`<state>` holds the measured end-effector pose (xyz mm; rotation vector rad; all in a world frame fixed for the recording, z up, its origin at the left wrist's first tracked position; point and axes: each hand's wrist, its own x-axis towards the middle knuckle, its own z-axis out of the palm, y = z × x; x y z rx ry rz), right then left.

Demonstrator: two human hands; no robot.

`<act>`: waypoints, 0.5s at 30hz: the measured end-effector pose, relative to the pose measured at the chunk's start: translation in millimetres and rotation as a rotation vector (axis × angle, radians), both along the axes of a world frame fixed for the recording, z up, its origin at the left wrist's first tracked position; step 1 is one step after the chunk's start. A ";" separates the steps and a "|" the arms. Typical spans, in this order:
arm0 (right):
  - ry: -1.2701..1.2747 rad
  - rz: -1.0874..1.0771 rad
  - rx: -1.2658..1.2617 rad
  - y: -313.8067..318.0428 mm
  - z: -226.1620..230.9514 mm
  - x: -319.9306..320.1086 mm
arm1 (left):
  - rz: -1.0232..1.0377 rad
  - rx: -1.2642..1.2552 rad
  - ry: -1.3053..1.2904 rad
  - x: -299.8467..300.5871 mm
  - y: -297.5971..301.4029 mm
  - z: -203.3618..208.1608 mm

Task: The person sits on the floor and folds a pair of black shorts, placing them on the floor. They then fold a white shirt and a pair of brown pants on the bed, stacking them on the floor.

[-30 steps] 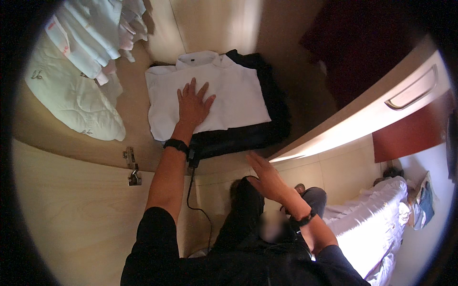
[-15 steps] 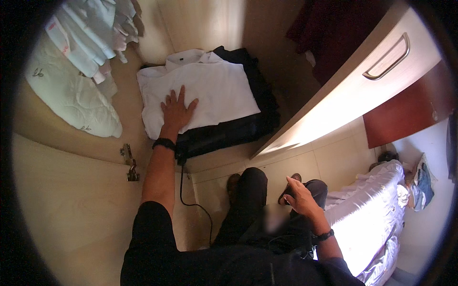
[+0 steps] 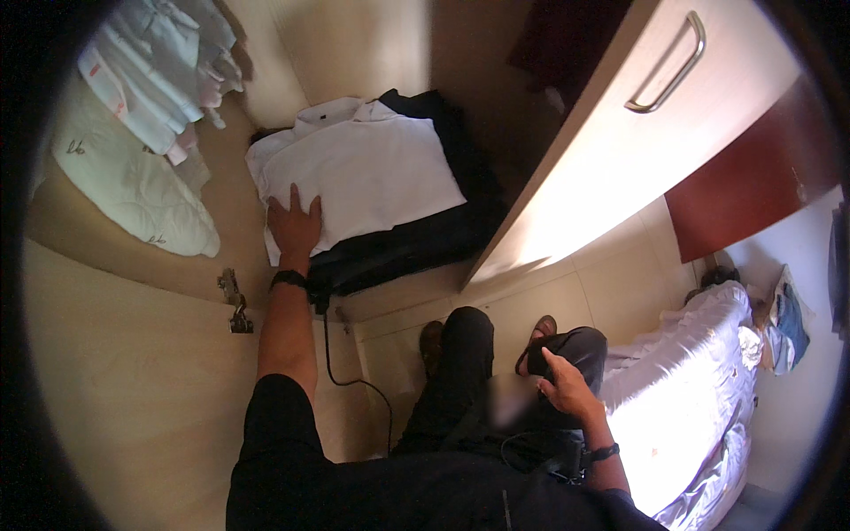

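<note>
A folded white shirt [image 3: 381, 168] lies collar away from me on a stack of folded black clothes [image 3: 390, 250] inside the wardrobe. My left hand [image 3: 295, 225] rests on the shirt's near left part, palm down with fingers spread, holding nothing. Over my right knee hovers my right hand [image 3: 567, 386], its fingers stretched out and nothing in it. A black cable [image 3: 332, 367] runs from near my left wrist down toward my lap.
Left of the shirt lies a pale quilted cloth [image 3: 133, 195], with light garments [image 3: 146, 71] above it. The wardrobe door [image 3: 611, 150] with a metal handle [image 3: 677, 66] stands ajar on the right. A bed with a light sheet [image 3: 673, 398] is at the lower right.
My left hand has slid from the middle of the shirt toward its near left edge. My right hand has dropped slightly toward my knee. The whole view has shifted a little.
</note>
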<state>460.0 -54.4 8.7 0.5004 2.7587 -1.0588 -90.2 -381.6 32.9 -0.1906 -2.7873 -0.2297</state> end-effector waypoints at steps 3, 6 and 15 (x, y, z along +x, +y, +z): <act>-0.002 -0.028 -0.012 -9.7 2.6 5.1 | -0.019 0.005 -0.036 -15.2 -16.3 -2.9; 0.015 -0.103 -0.041 -17.1 9.0 13.9 | -0.060 0.126 -0.170 -21.9 -13.2 1.0; 0.069 -0.326 -0.034 -98.1 61.8 -46.4 | -0.215 -0.107 0.163 -199.2 -140.0 -58.8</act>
